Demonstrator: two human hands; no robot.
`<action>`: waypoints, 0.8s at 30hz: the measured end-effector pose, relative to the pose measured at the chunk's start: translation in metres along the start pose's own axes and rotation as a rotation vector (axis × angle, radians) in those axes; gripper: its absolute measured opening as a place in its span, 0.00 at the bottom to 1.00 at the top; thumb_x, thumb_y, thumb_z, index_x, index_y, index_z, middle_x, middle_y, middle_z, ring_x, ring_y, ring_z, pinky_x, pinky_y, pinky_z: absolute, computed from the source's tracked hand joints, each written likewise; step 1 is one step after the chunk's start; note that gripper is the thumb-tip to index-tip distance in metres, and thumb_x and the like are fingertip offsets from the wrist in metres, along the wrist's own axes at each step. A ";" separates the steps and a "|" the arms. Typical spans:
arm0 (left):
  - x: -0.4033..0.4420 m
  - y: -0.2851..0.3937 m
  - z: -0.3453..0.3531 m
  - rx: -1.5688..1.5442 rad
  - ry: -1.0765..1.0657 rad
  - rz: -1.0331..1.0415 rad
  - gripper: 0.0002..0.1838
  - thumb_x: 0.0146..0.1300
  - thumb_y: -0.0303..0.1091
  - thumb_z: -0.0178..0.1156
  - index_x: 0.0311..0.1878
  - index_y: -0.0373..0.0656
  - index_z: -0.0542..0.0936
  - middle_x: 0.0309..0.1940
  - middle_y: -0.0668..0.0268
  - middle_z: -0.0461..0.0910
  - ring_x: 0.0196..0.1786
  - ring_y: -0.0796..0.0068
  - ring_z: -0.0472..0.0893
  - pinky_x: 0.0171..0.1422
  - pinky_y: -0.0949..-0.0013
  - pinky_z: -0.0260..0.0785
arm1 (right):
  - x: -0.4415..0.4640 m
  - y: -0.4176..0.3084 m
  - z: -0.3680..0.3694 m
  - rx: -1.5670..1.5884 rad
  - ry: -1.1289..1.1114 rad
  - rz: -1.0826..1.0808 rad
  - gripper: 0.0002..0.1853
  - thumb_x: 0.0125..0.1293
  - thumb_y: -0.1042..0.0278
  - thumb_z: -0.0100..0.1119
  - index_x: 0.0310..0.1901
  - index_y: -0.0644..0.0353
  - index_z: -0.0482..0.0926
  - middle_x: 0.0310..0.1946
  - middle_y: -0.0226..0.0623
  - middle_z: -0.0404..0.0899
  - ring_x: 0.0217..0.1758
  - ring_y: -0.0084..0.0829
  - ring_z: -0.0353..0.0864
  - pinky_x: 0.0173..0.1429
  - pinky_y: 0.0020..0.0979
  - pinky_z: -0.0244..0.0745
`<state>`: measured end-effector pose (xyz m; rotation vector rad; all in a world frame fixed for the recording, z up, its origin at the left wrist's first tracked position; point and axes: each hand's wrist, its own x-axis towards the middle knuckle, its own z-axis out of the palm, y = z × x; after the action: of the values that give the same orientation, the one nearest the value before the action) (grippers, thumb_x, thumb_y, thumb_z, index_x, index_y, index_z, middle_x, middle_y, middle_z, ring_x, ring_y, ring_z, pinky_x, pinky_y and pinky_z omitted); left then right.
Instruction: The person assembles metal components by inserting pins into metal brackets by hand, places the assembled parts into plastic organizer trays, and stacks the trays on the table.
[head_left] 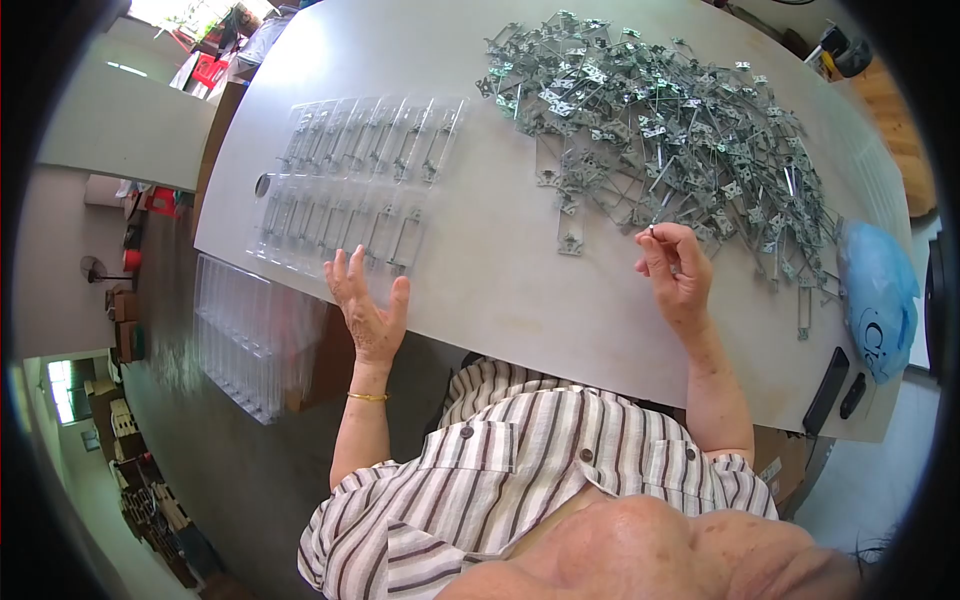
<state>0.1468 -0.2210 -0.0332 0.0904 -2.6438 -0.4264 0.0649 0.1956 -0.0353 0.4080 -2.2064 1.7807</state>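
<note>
My left hand [368,312] is open with fingers spread, at the table's front edge by the near corner of a clear plastic tray [340,180]. Wire-and-plate metal brackets [404,238] lie in two rows of slots in that tray. Close to the near edge of a large heap of similar metal brackets [660,120], my right hand [682,275] is closed in a pinch. Something tiny shows at its fingertips, too small to name.
On the right, a blue plastic bag [880,300] sits beside a black phone-like object [827,390] and a smaller black item [853,396]. More clear trays [235,335] are stacked below the table's left edge. One loose bracket [804,310] lies near the bag.
</note>
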 end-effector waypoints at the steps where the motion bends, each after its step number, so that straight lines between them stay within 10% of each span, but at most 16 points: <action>1: 0.001 -0.001 0.004 0.008 0.006 0.006 0.41 0.67 0.48 0.69 0.76 0.38 0.66 0.77 0.42 0.60 0.82 0.34 0.52 0.84 0.38 0.45 | 0.000 0.002 0.000 0.004 -0.005 0.008 0.06 0.75 0.75 0.64 0.47 0.63 0.77 0.37 0.31 0.82 0.29 0.17 0.82 0.33 0.21 0.80; 24: 0.035 0.001 0.022 -0.049 0.051 0.012 0.38 0.63 0.43 0.73 0.72 0.36 0.69 0.72 0.43 0.67 0.79 0.36 0.61 0.82 0.41 0.54 | 0.000 0.001 0.000 0.008 -0.016 0.030 0.05 0.75 0.77 0.64 0.48 0.62 0.77 0.37 0.31 0.83 0.30 0.18 0.83 0.34 0.22 0.81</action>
<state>0.1057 -0.2183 -0.0362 0.0689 -2.5805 -0.4786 0.0650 0.1961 -0.0363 0.3939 -2.2277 1.8087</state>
